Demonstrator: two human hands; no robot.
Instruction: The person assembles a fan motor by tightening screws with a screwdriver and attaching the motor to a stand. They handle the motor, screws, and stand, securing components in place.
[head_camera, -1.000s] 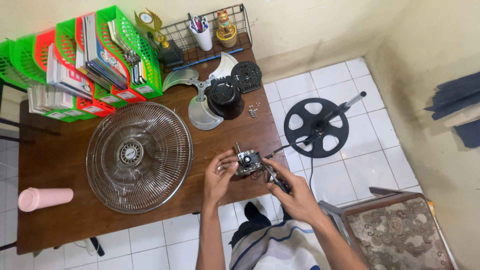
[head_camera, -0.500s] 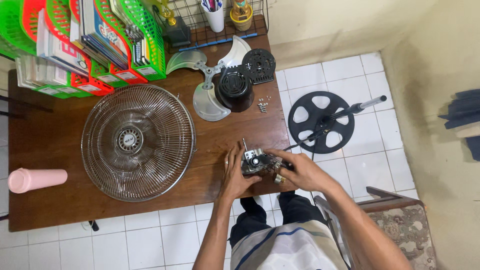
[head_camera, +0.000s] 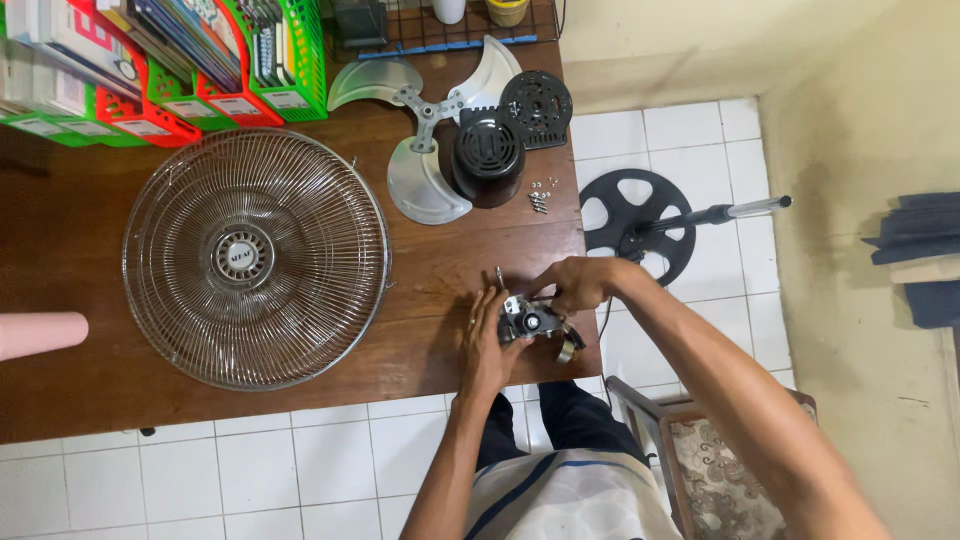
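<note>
Left hand (head_camera: 487, 345) grips fan motor (head_camera: 535, 323); right hand (head_camera: 575, 283) pinches its top — seemingly closed.

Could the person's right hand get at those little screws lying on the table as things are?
Probably yes: the screws lie on bare wood beyond the right hand, nothing between them. But that hand is busy on the small motor.

hands (head_camera: 490, 345): bare, ring on left | shirt: white, dark stripes | trousers: dark
</note>
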